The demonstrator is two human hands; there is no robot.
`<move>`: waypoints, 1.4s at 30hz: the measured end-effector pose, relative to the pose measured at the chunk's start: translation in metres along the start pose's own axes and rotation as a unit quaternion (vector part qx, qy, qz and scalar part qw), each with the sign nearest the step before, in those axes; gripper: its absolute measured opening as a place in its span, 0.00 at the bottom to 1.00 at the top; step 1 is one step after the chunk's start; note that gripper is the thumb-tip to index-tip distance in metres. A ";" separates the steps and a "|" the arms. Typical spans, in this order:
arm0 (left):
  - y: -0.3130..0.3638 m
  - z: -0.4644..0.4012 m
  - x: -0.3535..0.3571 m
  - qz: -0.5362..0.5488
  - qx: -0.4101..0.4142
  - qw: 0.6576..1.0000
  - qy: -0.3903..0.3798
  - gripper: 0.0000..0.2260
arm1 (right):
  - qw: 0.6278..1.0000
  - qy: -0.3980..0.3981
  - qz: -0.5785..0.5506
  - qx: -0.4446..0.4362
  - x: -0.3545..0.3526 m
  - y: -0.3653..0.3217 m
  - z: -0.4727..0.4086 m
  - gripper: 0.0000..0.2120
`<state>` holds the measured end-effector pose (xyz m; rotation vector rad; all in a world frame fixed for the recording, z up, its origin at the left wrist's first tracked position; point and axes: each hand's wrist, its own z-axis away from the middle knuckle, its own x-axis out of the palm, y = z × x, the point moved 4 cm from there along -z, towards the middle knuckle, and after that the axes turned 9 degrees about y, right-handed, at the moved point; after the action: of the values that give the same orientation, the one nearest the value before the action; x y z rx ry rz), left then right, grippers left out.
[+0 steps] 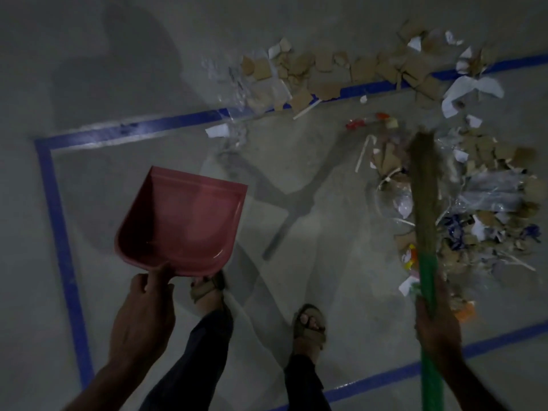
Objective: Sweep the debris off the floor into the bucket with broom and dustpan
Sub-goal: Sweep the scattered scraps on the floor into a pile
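Broom [422,197] at right of frame, bristles down in the debris [489,203] piled at right centre; more scraps are strung along the blue tape line [133,129] at upper right. The right hand [436,321], lower right, is wrapped round the green handle, arm reaching up from the bottom edge. The left hand [142,315], lower left, grips the pink dustpan [184,221], thumb on its rear rim, pan held empty above the floor [296,277]. Two sandalled feet stand between.

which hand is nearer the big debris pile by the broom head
Right. The right hand grips the broom at the debris pile's near edge; the left hand holds the dustpan far off to the pile's left.
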<state>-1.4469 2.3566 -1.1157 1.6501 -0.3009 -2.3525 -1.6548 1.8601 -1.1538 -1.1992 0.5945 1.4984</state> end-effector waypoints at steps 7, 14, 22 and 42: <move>-0.051 -0.041 -0.059 -0.023 -0.011 1.000 0.001 0.17 | 0.973 -0.035 -0.009 -0.229 0.039 -0.098 0.105 0.32; -0.117 -0.071 -0.075 -0.044 -0.051 0.997 0.028 0.24 | 0.858 -0.260 0.137 -0.422 0.181 -0.254 0.165 0.29; -0.109 -0.126 -0.066 -0.041 -0.036 0.997 0.057 0.20 | 0.912 -0.288 0.065 -0.285 0.277 -0.365 0.070 0.29; 0.106 -0.299 -0.062 -0.074 0.118 0.990 -0.002 0.18 | 0.991 0.017 -0.115 0.059 0.059 -0.208 -0.052 0.31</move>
<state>-1.1366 2.2691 -1.1286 1.8296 -0.4921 -2.5113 -1.4382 1.9024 -1.1791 -1.1611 0.5403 1.2348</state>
